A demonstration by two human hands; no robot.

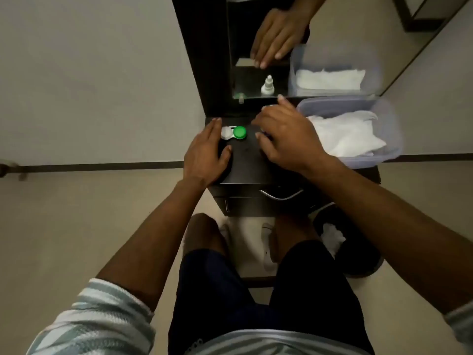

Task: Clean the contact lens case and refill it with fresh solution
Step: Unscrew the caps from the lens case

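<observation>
Cabinet (245,162), dark and narrow, stands against the wall with a mirror (245,42) at its far edge and a plastic tub (389,129) of white tissues on its right. Both hands are over its top. The left hand (204,152) lies flat on the left side, fingers straight and together, holding nothing; its fingertips reach just beside the case (234,132). The right hand (284,139) hovers at the middle-right, fingers loosely spread and slightly bent; whether it covers something small underneath is hard to say, as the view is blurred there.

The case sits at the far left of the top, its long axis running left to right, with 2 caps on: white at the left, green at the right. It lies just right of the left fingertips, so the left hand is nearer. A white bottle (267,86) shows only in the mirror; the real 1 is probably hidden behind the right hand.
</observation>
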